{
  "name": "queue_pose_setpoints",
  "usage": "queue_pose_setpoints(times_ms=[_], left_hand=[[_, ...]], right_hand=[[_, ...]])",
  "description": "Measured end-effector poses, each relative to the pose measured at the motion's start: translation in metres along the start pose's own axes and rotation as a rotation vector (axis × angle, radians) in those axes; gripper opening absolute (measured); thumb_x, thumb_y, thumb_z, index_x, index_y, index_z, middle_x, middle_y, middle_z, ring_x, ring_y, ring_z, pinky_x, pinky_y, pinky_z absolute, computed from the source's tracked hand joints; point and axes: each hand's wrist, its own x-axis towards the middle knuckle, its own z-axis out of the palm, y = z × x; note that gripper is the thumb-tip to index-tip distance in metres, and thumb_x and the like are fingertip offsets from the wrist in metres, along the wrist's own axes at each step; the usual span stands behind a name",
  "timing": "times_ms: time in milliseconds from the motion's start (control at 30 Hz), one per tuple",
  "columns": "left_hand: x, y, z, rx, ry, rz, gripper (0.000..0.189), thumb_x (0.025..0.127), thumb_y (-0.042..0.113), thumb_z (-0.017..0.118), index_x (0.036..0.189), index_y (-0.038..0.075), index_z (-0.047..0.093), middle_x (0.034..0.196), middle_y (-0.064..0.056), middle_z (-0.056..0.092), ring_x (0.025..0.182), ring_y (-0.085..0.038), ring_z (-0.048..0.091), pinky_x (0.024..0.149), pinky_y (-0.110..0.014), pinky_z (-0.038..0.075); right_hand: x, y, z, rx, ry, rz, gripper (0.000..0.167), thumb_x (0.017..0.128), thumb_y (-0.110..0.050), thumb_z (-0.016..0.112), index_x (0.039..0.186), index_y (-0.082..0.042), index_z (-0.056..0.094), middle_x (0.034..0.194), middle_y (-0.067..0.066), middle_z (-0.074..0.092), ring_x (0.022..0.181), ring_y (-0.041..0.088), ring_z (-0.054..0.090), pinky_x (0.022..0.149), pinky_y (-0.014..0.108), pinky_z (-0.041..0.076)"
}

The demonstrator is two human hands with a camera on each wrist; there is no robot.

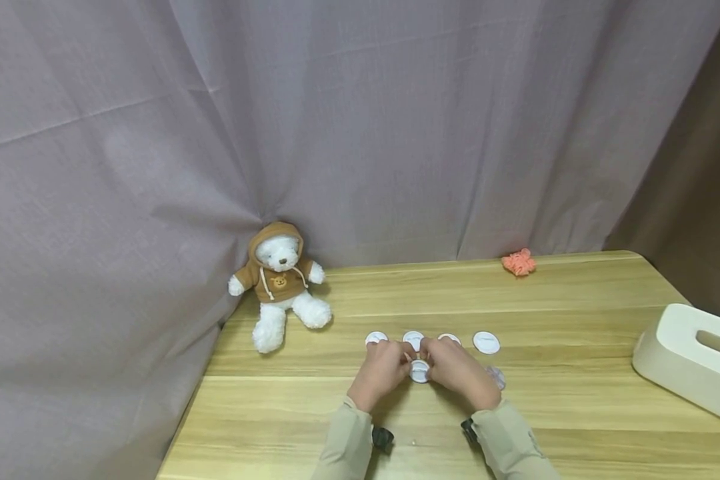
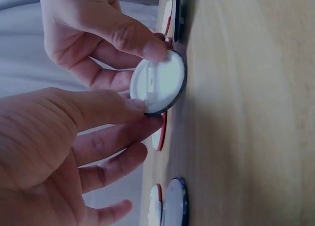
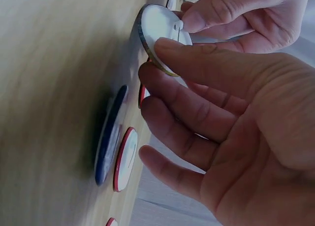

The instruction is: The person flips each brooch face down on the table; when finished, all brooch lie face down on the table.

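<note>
Between my two hands is a round pin-back badge (image 1: pixel 419 371), its white back with the pin clasp turned up toward me. My left hand (image 1: pixel 383 371) pinches one edge of it between thumb and fingers. On the opposite edge, the thumb and forefinger of my right hand (image 1: pixel 459 371) grip it. The left wrist view shows both thumbs lying on the white back (image 2: pixel 170 80), with the badge tilted close over the table. Just beyond the hands are more badges in a row, among them a left one (image 1: pixel 376 337), a middle one (image 1: pixel 413 340) and a right one (image 1: pixel 487 343).
Beside my right wrist lies a bluish badge (image 1: pixel 497 377), partly covered by the hand. A white teddy bear (image 1: pixel 281 283) in a brown hoodie sits at the back left. An orange scrunchie (image 1: pixel 519 263) lies at the far edge, and a cream slotted box (image 1: pixel 678 353) stands right.
</note>
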Motion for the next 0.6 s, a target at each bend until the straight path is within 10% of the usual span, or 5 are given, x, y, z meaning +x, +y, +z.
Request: queue_pose_setpoints(times_ms=[600], left_hand=[[-0.0004,0.0040,0.0001,-0.008,-0.110,-0.039,0.020,0.073,0.019,0.086,0.090,0.017,0.075,0.064,0.016,0.058,0.068,-0.007,0.052,0.080,-0.046,0.045]], right_hand=[[-0.0013,-0.0043,0.0068,-0.062,0.030,0.022,0.026,0.066,0.002,0.071,0.068,-0.015,0.051,0.062,-0.006,0.045,0.063,0.018,0.043,0.061,0.038,0.038]])
